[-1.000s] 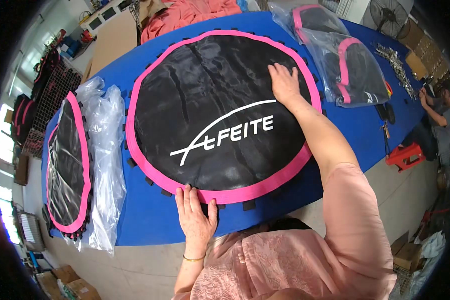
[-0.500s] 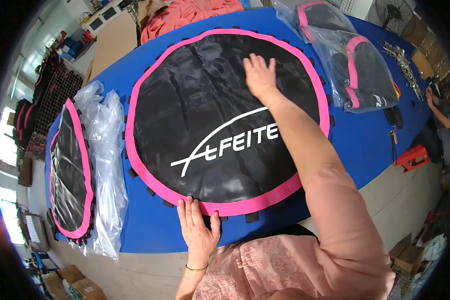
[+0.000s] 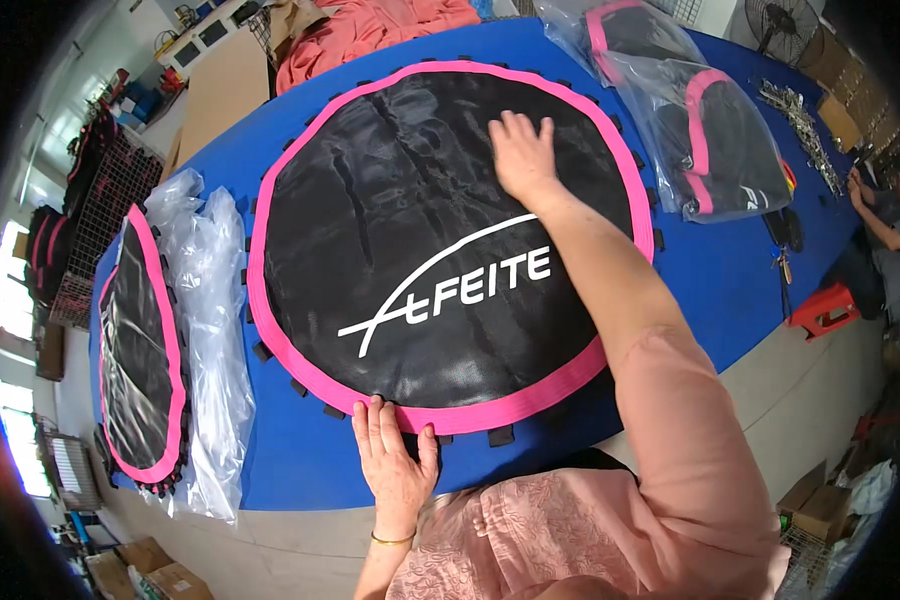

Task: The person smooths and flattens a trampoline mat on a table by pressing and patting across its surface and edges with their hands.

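Note:
A large round black mat [image 3: 420, 240] with a pink border and short black tabs around its edge lies flat on the blue table [image 3: 300, 455]. White "FEITE" lettering and a curved line show on it. My left hand [image 3: 394, 460] rests on the near pink border, fingers apart, holding nothing. Flat on the upper right part of the black surface is my right hand [image 3: 526, 155], its fingers spread and nothing in them.
Left lie a folded pink-edged mat [image 3: 140, 360] and clear plastic [image 3: 210, 340]. Bagged mats [image 3: 730, 150] and metal pieces [image 3: 800, 130] are upper right. A co-worker [image 3: 885, 225] is at the far right, near a red stool [image 3: 823, 311]. Coral fabric [image 3: 370, 35] lies behind.
My right hand has moved left across the mat from near its right border, with little movement in the last half second. My left hand has stayed at the near border.

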Motion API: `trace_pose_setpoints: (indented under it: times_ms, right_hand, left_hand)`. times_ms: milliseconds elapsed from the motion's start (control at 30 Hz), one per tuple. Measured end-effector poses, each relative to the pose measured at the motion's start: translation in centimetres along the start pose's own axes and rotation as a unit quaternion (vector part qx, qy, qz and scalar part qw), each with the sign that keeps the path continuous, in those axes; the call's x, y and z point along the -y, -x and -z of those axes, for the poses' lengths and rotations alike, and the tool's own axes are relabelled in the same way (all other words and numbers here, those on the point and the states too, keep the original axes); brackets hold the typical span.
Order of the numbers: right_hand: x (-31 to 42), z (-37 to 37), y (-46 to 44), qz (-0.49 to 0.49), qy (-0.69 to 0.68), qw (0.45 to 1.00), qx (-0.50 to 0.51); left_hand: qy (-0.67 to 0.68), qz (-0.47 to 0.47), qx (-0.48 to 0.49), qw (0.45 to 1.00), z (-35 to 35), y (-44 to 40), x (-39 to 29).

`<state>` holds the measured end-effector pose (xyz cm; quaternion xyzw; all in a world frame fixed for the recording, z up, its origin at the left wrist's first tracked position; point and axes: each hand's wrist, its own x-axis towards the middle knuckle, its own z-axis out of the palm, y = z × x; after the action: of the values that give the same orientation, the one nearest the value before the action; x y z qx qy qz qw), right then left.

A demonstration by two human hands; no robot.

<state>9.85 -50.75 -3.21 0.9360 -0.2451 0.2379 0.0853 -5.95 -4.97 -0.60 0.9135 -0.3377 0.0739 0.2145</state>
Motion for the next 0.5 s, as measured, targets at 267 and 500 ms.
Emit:
trace_pose_setpoints:
  times_ms: [267, 500]
  right_hand:
    - [-8.5, 0.5, 2.2, -0.06, 0.073, 0.995, 0.016]
    - [-4.0, 0.2, 1.2, -0.034, 0.058, 0.997, 0.023]
  left_hand:
    - [0.007, 0.006, -0.004, 1.0, 0.0, 0.0, 0.0]
    - [0.022, 0.001, -0.008, 1.0, -0.1, 0.1, 0.1]
